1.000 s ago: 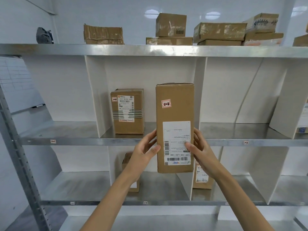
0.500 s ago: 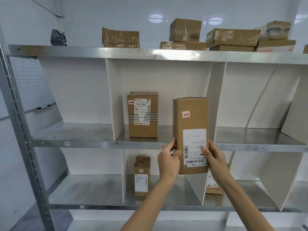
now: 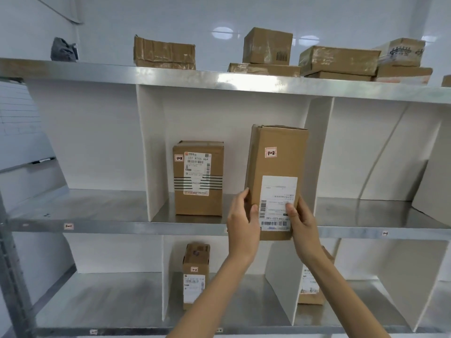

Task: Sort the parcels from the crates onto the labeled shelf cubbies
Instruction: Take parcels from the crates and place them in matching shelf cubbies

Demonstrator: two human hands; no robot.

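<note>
A tall brown parcel (image 3: 278,167) with a "1-2" sticker and a white shipping label stands upright at the front edge of the middle cubby, its base overlapping the shelf lip. My left hand (image 3: 242,225) grips its lower left edge, thumb on the front. My right hand (image 3: 302,225) grips its lower right side, thumb on the label. A second "1-2" parcel (image 3: 199,178) stands upright to its left in the same cubby. The shelf edge (image 3: 122,226) carries a "1-1" tag at the left.
White dividers (image 3: 151,154) split the metal shelves into cubbies. On the lower shelf stand a small "2-2" box (image 3: 196,275) and another box (image 3: 313,286) behind a divider. Several taped boxes (image 3: 339,61) and a dark object (image 3: 63,49) sit on the top shelf.
Both hands have carried the tall parcel forward and up into the middle cubby's opening; the view has moved closer to the shelf and shifted left.
</note>
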